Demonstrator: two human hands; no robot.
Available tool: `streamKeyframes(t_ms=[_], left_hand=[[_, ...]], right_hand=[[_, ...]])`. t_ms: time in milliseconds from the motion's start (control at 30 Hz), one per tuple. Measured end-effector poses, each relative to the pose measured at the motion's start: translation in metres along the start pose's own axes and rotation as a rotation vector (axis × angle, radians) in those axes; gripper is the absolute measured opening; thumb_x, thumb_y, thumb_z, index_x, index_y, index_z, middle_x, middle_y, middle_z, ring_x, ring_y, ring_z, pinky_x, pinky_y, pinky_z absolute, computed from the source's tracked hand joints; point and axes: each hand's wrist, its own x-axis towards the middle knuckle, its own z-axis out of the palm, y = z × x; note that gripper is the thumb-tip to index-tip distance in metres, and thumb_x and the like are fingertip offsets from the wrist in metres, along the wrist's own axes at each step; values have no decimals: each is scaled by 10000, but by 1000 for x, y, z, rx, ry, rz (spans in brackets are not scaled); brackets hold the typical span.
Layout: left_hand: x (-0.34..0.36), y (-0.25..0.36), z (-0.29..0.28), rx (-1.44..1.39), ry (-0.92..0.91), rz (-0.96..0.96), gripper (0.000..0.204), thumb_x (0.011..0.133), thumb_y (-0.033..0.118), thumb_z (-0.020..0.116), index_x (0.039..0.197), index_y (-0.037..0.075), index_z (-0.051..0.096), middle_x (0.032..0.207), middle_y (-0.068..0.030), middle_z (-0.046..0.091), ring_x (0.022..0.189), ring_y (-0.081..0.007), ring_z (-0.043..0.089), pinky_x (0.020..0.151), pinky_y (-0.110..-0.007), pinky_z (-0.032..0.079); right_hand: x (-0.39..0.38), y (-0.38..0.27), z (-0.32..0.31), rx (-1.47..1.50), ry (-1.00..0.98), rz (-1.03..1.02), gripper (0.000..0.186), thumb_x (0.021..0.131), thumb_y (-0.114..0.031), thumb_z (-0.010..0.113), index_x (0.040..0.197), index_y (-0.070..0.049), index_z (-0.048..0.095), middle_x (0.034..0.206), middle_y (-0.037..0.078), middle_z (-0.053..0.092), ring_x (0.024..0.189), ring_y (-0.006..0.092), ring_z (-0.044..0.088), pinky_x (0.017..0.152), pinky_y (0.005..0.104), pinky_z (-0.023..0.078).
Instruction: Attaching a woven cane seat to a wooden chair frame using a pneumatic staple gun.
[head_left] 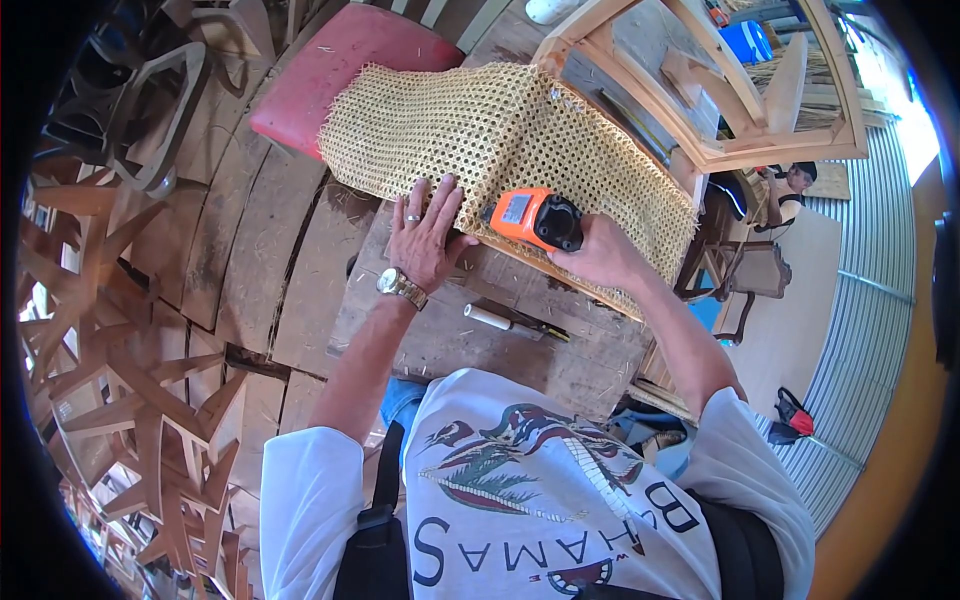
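- where is the cane webbing [420, 125] laid?
- at twelve o'clock from mid-view; its near edge is touched by the left hand [428, 235] at eleven, fingers slightly spread.
- and the orange tool [522, 214]?
- it is gripped at one by the right hand [605, 255], fingers curled, tips hidden.

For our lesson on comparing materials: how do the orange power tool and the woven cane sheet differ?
The orange power tool is compact and solid; the woven cane sheet is broad, thin and full of holes. The tool is orange and black, the sheet straw-coloured. The right hand grips the tool, while the left hand rests spread on the sheet's edge.
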Motion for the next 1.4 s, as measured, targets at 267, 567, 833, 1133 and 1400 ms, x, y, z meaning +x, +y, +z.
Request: streamKeyframes(t_ms=[267,567,833,1133,1400], left_hand=[[-1,0,2,-24,2,8,768,839,580,567,1467,186,365,1557,1,313,1430,-316,255,1129,-570,223],[3,5,1,-1,21,36,743,858,530,574,1461,143,376,1549,-35,325,1427,-342,252,1118,-565,249],[2,-3,-27,-324,-83,81,856,882,504,580,1474,-21,254,1533,-205,296,1412,-422,244,1152,-519,198],[87,26,-13,-258,2,-72,783,913,459,540,1492,28,235,1550,-228,234,1403,-488,218,1143,-577,167],[127,33,12,-238,-87,-144,673,969,483,408,1481,60,296,1569,-173,230,1415,-469,213,1144,-586,152]], right_hand=[[7,0,4,-22,-17,-5,364,753,-325,659,921,-3,681,820,227,681,789,359,676,743,413,533],[9,-2,17,-105,34,-47,298,746,-252,619,979,-76,676,855,213,682,821,381,666,758,448,538],[3,16,-7,39,9,-117,332,724,-276,652,965,-48,672,830,211,680,802,355,673,754,421,525],[44,78,-82,62,100,-12,448,704,-278,751,1067,-29,665,866,122,704,782,230,666,788,331,511],[64,79,-88,103,183,-120,435,696,-313,702,974,20,672,806,191,685,773,304,674,767,381,519]])
